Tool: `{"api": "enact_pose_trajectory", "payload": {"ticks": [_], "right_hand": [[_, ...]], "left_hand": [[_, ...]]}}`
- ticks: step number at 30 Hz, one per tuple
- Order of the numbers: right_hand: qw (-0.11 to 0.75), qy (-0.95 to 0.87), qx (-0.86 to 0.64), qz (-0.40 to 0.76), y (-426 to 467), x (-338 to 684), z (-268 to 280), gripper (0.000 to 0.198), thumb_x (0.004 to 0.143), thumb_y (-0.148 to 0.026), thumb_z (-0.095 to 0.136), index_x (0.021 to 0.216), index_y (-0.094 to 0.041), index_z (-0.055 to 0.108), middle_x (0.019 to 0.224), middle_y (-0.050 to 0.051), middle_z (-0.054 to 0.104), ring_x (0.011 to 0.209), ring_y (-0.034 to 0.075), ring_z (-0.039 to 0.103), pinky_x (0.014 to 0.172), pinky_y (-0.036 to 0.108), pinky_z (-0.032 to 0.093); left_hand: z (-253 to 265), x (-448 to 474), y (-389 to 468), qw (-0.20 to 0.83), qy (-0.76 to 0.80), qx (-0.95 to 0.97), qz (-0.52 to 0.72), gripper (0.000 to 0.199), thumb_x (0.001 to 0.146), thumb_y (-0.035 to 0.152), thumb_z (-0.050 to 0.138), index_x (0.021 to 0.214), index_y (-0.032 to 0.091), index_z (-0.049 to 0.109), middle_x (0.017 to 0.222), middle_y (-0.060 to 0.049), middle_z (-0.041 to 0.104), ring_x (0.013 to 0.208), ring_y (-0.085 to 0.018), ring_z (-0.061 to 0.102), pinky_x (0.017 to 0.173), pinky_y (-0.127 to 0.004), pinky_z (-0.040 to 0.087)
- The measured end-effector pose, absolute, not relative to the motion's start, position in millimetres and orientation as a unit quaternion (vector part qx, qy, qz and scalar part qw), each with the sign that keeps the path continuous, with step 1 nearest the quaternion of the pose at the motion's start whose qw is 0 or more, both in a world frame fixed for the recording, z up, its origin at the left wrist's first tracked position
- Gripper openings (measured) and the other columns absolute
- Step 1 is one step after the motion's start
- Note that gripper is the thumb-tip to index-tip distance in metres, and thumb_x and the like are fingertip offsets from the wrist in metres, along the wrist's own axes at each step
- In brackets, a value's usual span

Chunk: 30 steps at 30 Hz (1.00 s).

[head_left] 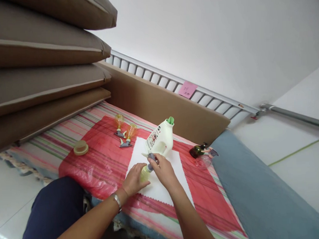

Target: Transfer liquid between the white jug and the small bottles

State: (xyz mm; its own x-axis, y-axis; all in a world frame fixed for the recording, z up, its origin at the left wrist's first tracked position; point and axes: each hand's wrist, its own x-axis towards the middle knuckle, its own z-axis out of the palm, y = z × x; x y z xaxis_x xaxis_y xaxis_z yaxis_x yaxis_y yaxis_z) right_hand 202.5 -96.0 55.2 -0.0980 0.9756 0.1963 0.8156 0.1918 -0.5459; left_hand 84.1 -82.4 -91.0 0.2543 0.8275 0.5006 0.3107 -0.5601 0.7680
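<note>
A small yellow spray bottle [144, 174] stands tilted over the white cloth [178, 178]. My left hand [134, 179] is wrapped round its body. Up at the neck, my right hand [161, 168] grips the grey spray head [150, 160]; whether the head is fully seated I cannot tell. Just beyond both hands is a large pale detergent jug [162, 138] with a green spout [170, 120] and a printed label, standing on the cloth.
Two yellow spray bottles [131, 129] with grey heads lie at the back left. A pale yellow cap [80, 147] sits on the red plastic sheet [103, 164]. At right are a dark green pump bottle [196, 151] and a clear bottle [203, 162]. Stacked cushions [45, 50] rise at left.
</note>
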Motion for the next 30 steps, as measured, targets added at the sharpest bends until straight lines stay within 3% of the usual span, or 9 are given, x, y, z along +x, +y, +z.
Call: {"api": "enact_pose_trajectory", "payload": {"ticks": [5, 18, 30], "right_hand": [[0.206, -0.733, -0.641, 0.1, -98.2, 202.4, 62.8, 0.011, 0.077, -0.028, 0.056, 0.076, -0.019, 0.063, 0.077, 0.005, 0.064, 0.072, 0.02, 0.057, 0.064, 0.028, 0.036], [0.177, -0.763, -0.615, 0.088, -92.3, 201.6, 62.4, 0.011, 0.077, -0.024, 0.056, 0.076, -0.02, 0.066, 0.075, 0.003, 0.064, 0.073, 0.018, 0.058, 0.067, 0.025, 0.039], [0.185, -0.734, -0.647, 0.093, -96.3, 204.5, 62.1, 0.016, 0.076, -0.029, 0.055, 0.064, -0.019, 0.061, 0.061, 0.001, 0.061, 0.059, 0.016, 0.055, 0.055, 0.025, 0.033]], "left_hand": [[-92.2, 84.3, -82.4, 0.279, 0.389, 0.741, 0.471, 0.065, 0.063, 0.025, 0.075, 0.12, 0.025, 0.043, 0.117, -0.007, 0.054, 0.11, -0.026, 0.05, 0.096, -0.047, 0.04], [-97.7, 84.8, -81.2, 0.275, 0.388, 0.742, 0.473, 0.069, 0.06, 0.025, 0.076, 0.121, 0.024, 0.044, 0.117, -0.008, 0.054, 0.11, -0.027, 0.05, 0.095, -0.046, 0.04], [-93.7, 84.7, -83.6, 0.278, 0.39, 0.748, 0.46, 0.07, 0.059, 0.025, 0.076, 0.121, 0.025, 0.044, 0.118, -0.007, 0.054, 0.111, -0.028, 0.05, 0.095, -0.046, 0.04]]}}
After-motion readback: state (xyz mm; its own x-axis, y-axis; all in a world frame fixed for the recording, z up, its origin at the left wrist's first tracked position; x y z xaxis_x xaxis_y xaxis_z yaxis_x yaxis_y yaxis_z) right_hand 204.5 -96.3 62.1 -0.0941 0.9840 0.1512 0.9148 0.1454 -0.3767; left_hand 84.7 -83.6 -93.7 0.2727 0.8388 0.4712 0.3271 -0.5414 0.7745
